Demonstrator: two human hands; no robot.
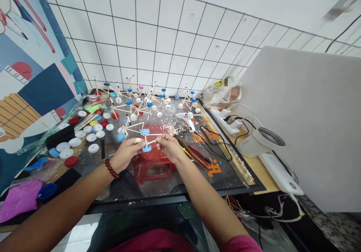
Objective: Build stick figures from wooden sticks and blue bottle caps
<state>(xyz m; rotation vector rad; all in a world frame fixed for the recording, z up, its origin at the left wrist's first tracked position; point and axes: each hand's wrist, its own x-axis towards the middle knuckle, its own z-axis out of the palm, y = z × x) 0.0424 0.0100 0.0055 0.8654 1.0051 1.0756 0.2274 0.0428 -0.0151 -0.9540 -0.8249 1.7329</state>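
In the middle of the head view, my left hand (130, 152) is closed around part of a small frame of wooden sticks with blue bottle caps (146, 149) for wheels. My right hand (170, 147) pinches a thin wooden stick (152, 141) of that frame between thumb and fingertips. Just beyond my hands, several similar stick models (149, 104) with coloured caps stand in rows. To the right of them lies a white glue gun (186, 119) with a black cord. Red-handled pliers (197, 156) rest near my right wrist.
Loose white, red and blue caps (93, 148) are spread over the left side. Wood crumbs (180, 128) lie near the glue gun. A red plastic stool (153, 169) shows below my hands. On the right are a power strip (222, 120), cables and a white pot-like container (261, 141).
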